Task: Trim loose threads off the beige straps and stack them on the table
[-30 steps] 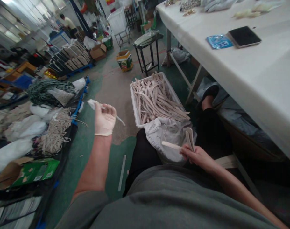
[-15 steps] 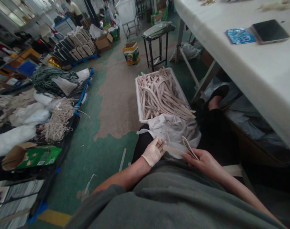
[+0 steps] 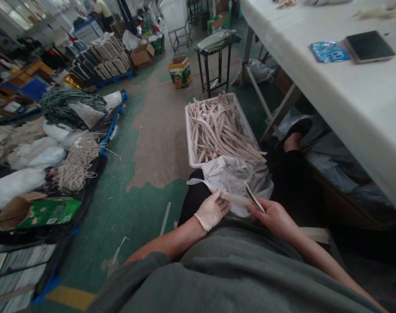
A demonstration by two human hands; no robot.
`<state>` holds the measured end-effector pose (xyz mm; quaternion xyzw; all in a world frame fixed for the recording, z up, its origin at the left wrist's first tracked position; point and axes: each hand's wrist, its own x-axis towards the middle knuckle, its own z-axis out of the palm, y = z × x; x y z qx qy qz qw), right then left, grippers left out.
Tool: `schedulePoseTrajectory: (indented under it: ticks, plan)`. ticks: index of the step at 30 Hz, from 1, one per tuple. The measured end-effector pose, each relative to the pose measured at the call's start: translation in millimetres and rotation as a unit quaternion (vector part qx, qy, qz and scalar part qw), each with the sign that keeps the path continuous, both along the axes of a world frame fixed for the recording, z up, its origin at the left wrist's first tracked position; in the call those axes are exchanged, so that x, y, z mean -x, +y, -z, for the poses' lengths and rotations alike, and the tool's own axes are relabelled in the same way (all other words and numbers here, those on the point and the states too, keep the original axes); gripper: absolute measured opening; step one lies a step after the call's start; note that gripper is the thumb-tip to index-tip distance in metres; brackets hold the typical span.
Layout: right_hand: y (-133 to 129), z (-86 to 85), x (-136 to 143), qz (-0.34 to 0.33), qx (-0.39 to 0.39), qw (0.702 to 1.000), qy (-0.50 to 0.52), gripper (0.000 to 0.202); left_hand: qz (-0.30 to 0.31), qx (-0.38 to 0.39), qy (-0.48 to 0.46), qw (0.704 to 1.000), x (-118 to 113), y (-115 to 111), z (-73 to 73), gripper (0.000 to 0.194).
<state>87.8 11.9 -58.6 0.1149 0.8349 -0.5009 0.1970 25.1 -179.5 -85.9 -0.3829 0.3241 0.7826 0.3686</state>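
Note:
A pale beige fabric strip (image 3: 237, 199) stretches between my two hands over my lap. My left hand (image 3: 211, 212), in a whitish glove, pinches its left end between thumb and fingers. My bare right hand (image 3: 272, 216) grips the other end, where a folded part of the strip stands up above the fingers. Just beyond them, a white plastic bag (image 3: 240, 176) is draped across my lap and the near edge of a white crate (image 3: 189, 145). Many similar strips (image 3: 217, 130) lie tangled in that crate.
On the right, a white-topped table (image 3: 334, 82) carries a dark phone-like slab (image 3: 369, 45) and a blue packet (image 3: 330, 51). A black-legged stool (image 3: 208, 71) stands past the crate. Pallets with rope bundles (image 3: 75, 167) and bags line the left; a person (image 3: 104, 13) is far back.
The strip between my hands sits slightly higher at its left end. My left thumb now lies over it, and the folded part in my right hand has tilted and narrowed.

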Motion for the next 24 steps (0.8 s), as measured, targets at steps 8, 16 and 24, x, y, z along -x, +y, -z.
schedulePoseTrajectory:
  ticks: [8,16,24]
  plan:
    - [-21.0,-8.0,31.9,-0.101,-0.141,0.985,0.021,0.034,0.021,0.008,0.030,0.999,-4.7,11.8,-0.4,0.014]
    - [6.8,-30.2,47.1,-0.152,-0.201,0.968,0.001,0.041,-0.009,0.013,0.056,0.998,0.8,-3.2,-9.1,0.017]
    - [-3.5,-26.8,52.4,-0.129,-0.157,0.979,0.020,0.055,-0.106,-0.001,0.057,0.993,9.1,-5.2,-15.2,0.013]
